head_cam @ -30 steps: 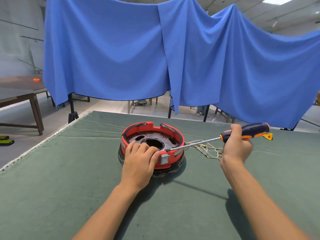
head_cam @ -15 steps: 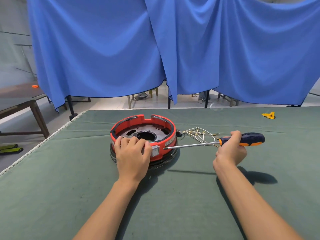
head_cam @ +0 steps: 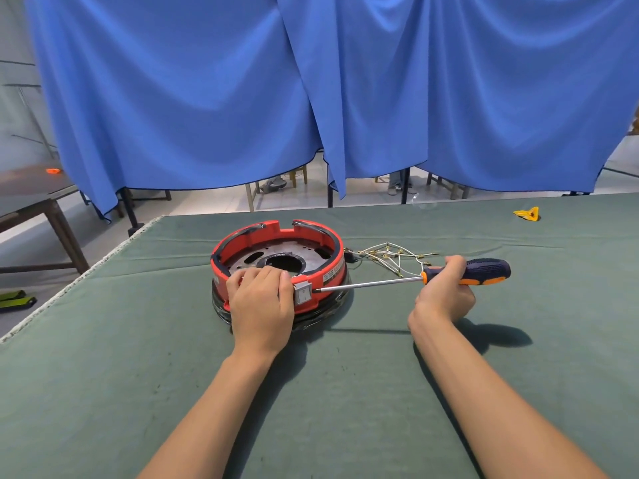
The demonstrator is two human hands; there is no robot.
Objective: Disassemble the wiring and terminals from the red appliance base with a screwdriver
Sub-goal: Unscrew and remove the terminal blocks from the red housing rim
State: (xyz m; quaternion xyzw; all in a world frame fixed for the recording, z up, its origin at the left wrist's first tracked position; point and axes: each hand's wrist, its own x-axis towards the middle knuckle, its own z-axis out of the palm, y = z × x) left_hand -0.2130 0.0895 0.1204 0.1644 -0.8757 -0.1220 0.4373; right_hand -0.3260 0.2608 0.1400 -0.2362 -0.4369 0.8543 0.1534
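Note:
The round red appliance base [head_cam: 313, 238] sits on the green table cover, its metal plate with a central hole facing up. My left hand [head_cam: 260, 305] grips its near rim, thumb beside a grey rocker switch [head_cam: 303, 294] set in the wall. My right hand [head_cam: 444, 293] is closed around the dark blue and orange handle of a screwdriver [head_cam: 484, 271]. Its long shaft lies nearly level, and the tip touches the right edge of the switch. A loose tangle of white wires with small terminals [head_cam: 390, 256] trails on the cover right of the base.
A small yellow piece [head_cam: 527, 214] lies far right on the green table cover [head_cam: 138, 357]. Blue cloth [head_cam: 345, 91] hangs behind the table. A dark wooden table [head_cam: 31, 198] stands to the left, beyond the cover's left edge.
The screwdriver came down from the top rim to the side of the base; its tip now rests at the switch. My left hand stayed on the rim. The camera tilted downward.

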